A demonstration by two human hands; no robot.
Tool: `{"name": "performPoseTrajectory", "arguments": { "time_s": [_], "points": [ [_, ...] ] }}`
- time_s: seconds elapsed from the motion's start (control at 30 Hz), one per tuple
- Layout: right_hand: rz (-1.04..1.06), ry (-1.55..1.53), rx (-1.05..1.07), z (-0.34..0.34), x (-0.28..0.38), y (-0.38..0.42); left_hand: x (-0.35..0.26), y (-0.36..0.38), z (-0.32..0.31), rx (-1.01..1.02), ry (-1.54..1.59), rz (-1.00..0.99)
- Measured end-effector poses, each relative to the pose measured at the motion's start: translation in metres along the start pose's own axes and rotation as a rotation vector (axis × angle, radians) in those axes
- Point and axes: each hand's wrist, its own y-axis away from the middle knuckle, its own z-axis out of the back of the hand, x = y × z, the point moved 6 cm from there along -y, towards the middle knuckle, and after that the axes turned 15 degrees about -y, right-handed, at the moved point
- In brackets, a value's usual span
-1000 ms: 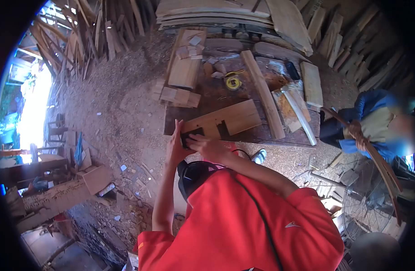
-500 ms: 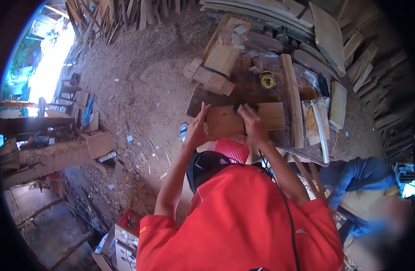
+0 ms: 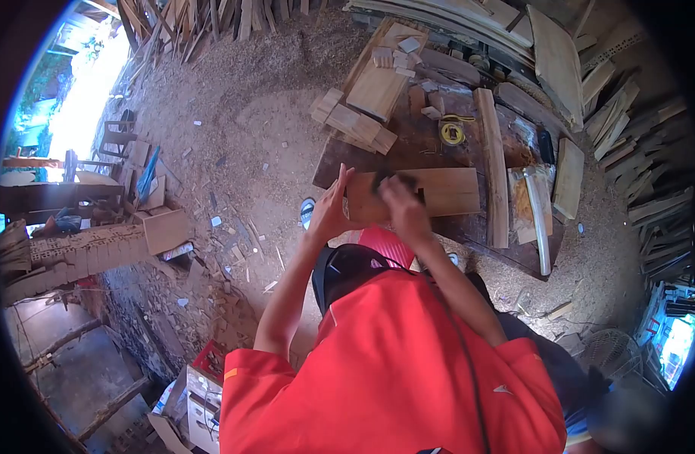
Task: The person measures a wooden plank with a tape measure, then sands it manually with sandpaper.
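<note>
A flat wooden board (image 3: 450, 191) lies crosswise over the near part of the dark work table. At its left end is my left hand (image 3: 331, 210), fingers stretched along the end and thumb at the near corner, holding it. My right hand (image 3: 405, 208) presses a small dark block (image 3: 381, 178) onto the board's top face. Fingers cover much of that block, and I cannot tell its exact kind. A dark notch (image 3: 420, 193) shows in the board beside the right hand.
On the dark table (image 3: 412, 155) lie a yellow tape measure (image 3: 452, 133), a long plank (image 3: 490, 166) and a pale curved handle (image 3: 537, 219). Wood blocks (image 3: 355, 125) are stacked at the far left. A person (image 3: 567, 363) is at my right. Scrap litters the floor (image 3: 241, 144).
My right hand has slid left along the board with the dark block. The left hand stays at the board's end. The person at right has shifted lower, mostly behind my shoulder.
</note>
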Motion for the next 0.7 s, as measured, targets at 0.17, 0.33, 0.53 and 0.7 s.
{"name": "performPoseTrajectory", "arguments": {
  "time_s": [0.17,0.33,0.53,0.7],
  "points": [
    [-0.109,0.025,-0.085,0.065,-0.032,0.021,0.002,-0.005,0.0,-0.02,-0.034,-0.008],
    [-0.203,0.061,-0.149,0.041,-0.034,0.015,-0.005,-0.003,0.004,0.02,-0.041,0.02],
    [-0.152,0.0,-0.142,0.073,-0.053,0.036,0.004,-0.001,-0.004,0.035,-0.05,0.008],
    [-0.259,0.015,-0.157,0.053,-0.034,0.003,-0.002,-0.003,-0.002,0.031,-0.042,0.009]
  ]
}}
